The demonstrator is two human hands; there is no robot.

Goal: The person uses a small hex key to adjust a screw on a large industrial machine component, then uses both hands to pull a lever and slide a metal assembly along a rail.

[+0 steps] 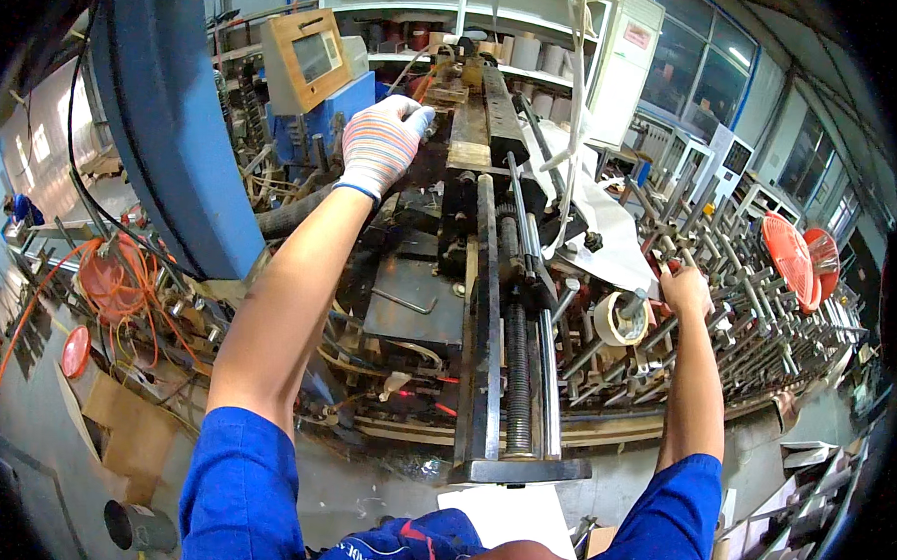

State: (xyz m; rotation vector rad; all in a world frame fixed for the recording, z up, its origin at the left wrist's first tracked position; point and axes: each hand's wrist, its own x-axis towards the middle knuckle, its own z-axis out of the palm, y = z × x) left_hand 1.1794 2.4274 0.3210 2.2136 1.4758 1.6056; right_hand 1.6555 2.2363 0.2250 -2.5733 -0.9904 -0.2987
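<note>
My left hand (382, 145), in a white knit glove with orange and blue stripes, reaches over the left side of a long dark machine. Its fingers curl forward by the machine's upper rail (503, 117); whatever they close on is hidden. Bare, my right hand (685, 288) is closed among upright metal rods, beside the lower corner of a white sheet (601, 227). A small red bit shows at its fingertips, too small to name. Left of that hand, a cream-coloured roll (621, 320) sits on a rod. A threaded screw (517, 383) and a shiny guide rod (547, 384) run toward me.
A hex key (403, 301) lies on a dark plate left of the screw. The blue column (165, 118) stands close to my left arm. Behind are a control box with a screen (308, 59) and shelves of rolls. Red round covers (790, 260) rest among rods at the right.
</note>
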